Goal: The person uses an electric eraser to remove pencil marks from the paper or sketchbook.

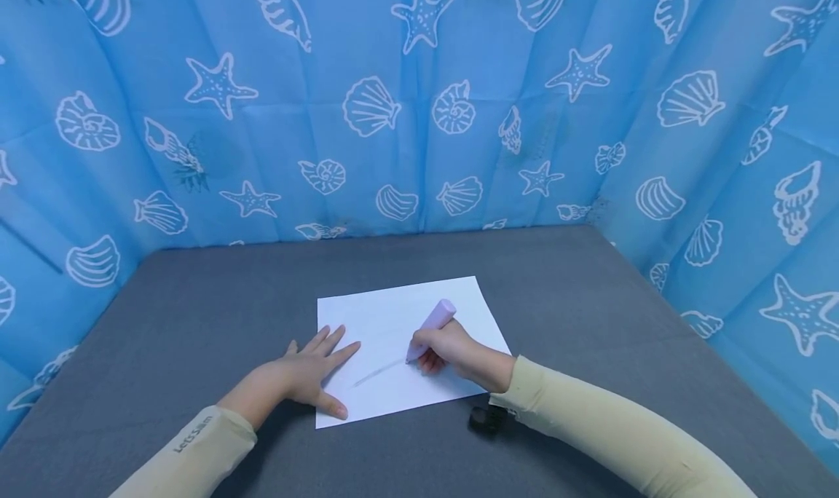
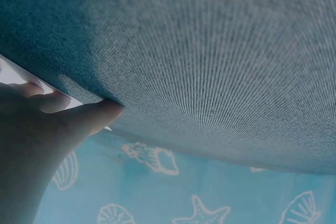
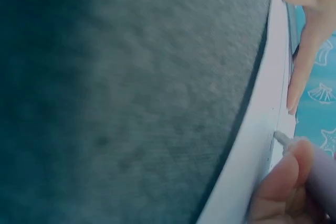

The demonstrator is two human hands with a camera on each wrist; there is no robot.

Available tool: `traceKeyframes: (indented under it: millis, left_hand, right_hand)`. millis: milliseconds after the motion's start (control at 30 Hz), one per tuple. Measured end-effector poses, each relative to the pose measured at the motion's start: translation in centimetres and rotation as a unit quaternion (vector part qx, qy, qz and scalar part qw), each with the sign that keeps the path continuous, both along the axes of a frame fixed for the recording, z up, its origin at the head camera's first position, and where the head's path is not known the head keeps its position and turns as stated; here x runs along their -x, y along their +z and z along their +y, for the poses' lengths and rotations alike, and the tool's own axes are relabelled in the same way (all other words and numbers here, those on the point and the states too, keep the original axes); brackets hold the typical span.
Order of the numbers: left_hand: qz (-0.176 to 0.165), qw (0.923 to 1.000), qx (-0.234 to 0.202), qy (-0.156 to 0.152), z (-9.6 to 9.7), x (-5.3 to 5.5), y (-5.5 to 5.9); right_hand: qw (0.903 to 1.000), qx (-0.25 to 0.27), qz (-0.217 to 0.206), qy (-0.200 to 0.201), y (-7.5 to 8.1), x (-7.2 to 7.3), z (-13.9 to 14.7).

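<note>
A white sheet of paper (image 1: 373, 316) lies slightly askew on the grey cloth. My left hand (image 1: 306, 376) rests spread over its left edge, thumb near the lower corner; the left wrist view shows the thumb (image 2: 100, 115) against the cloth. In my right hand (image 1: 452, 349) is a thick lilac marker (image 1: 439, 314), gripped near its tip and leaning up to the right. The tip (image 3: 280, 137) is right at the paper in the right wrist view. A faint grey line (image 1: 380, 372) runs from the lower left of the sheet up to the tip.
Grey cloth (image 1: 229, 301) covers the table. Blue curtains (image 1: 419, 156) with white shells and starfish stand behind and at both sides. A small black object (image 1: 487, 419) shows under the right wrist, by the sleeve cuff.
</note>
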State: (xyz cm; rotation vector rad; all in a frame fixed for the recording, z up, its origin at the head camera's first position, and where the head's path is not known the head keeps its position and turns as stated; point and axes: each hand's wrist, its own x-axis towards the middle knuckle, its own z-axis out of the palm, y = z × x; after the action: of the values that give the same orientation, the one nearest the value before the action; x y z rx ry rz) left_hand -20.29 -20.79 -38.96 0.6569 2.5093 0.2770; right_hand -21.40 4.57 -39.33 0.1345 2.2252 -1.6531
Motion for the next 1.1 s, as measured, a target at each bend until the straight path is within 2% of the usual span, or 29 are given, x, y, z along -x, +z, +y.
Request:
traceKeyframes:
  millis: [367, 700, 933, 1100]
  left_hand:
    - [-0.009, 0.9999, -0.006, -0.003, -0.18, 0.21, -0.02]
    - [-0.003, 1.0, 0.003, 0.004, -0.02, -0.01, 0.01]
    - [0.0, 1.0, 0.002, 0.001, -0.03, -0.04, 0.09]
    - [0.002, 1.0, 0.0, 0.001, 0.0, -0.06, 0.18]
  right_hand:
    - [0.9999, 0.008, -0.003, 0.005, -0.06, 0.15, -0.06]
    - [0.9999, 0.011, 0.006, 0.01, -0.22, 0.21, 0.01]
    - [0.9997, -0.014, 0.012, -0.014, -0.3, 0.22, -0.27]
    - [0.9997, -0.021, 0.005, -0.014, -0.13, 0.01, -0.53]
